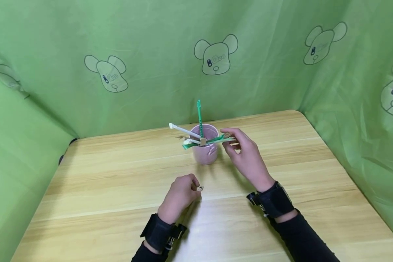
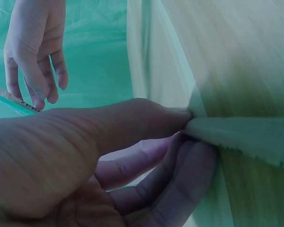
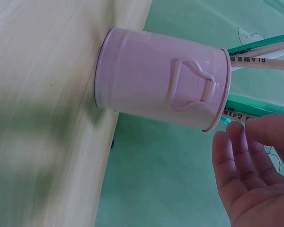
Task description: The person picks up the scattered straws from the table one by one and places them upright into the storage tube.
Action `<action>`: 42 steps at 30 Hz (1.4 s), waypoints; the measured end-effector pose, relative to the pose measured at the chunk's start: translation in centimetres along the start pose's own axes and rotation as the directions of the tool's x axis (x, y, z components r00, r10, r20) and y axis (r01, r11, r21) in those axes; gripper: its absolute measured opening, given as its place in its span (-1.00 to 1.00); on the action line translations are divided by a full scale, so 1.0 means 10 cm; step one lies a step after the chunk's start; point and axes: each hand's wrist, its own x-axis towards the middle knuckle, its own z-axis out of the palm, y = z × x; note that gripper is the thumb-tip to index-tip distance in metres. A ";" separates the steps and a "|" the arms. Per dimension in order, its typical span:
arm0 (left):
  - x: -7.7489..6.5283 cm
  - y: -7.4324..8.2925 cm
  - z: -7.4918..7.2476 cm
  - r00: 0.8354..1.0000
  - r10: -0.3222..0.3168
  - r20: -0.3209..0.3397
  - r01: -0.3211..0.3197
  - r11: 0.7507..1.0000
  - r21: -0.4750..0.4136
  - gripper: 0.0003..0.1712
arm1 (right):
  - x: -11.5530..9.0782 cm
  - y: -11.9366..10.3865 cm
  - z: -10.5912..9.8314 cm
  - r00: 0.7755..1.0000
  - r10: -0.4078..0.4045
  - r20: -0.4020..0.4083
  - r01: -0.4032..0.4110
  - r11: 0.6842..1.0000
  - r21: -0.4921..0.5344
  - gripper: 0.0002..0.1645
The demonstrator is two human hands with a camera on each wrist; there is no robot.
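Observation:
A small pink metal bucket (image 1: 205, 156) stands upright near the back of the table, with several wrapped straws in it. One green-wrapped straw (image 1: 199, 113) rises upright, a white straw (image 1: 182, 128) leans left, and others lie across the rim. My left hand (image 1: 181, 196), in front of the bucket, pinches the end of a pale wrapper strip (image 2: 241, 137) with a jagged edge between thumb and fingers. At the bucket's right, my right hand (image 1: 247, 156) has loosely bent, spread fingers beside the ends of the green-wrapped straws (image 3: 251, 106). Its fingertips overlap them in the right wrist view.
The wood-patterned table (image 1: 118, 182) reaches back to a green curtain (image 1: 157, 72) printed with bear heads. Curtain also hangs along the left and right sides. Both wrists wear black straps with small cameras (image 1: 253, 199).

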 end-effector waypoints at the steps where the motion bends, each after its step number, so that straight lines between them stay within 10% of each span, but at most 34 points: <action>1: 0.00 0.00 0.01 1.000 0.002 -0.003 -0.002 1.000 0.008 -0.84 | 0.00 0.00 0.00 1.000 0.002 0.000 -0.002 1.000 0.001 -0.43; 15: -0.02 -0.01 -0.23 1.000 -0.016 0.014 0.018 0.979 -0.201 -0.80 | 0.01 -0.01 -0.01 0.999 0.028 0.023 -0.029 1.000 0.008 -0.43; 25: -0.13 0.06 -0.67 0.968 -0.007 -0.252 -0.089 0.925 -0.369 -0.74 | 0.01 -0.02 0.00 0.998 0.044 0.043 -0.044 0.999 0.013 -0.41; 31: -0.16 0.08 -0.79 0.851 0.013 -0.526 -0.311 0.818 -0.483 -0.79 | -0.01 -0.01 0.00 0.998 0.049 0.043 -0.050 0.999 0.019 -0.41; 39: -0.17 0.12 -0.81 0.578 0.007 -0.816 -0.656 0.599 -0.459 -0.77 | -0.01 0.01 0.01 0.998 0.041 0.046 -0.042 0.999 0.012 -0.41; 42: -0.18 0.13 -0.83 0.493 -0.023 -0.870 -0.719 0.552 -0.422 -0.78 | 0.00 0.01 0.01 0.998 0.043 0.050 -0.043 0.999 0.010 -0.42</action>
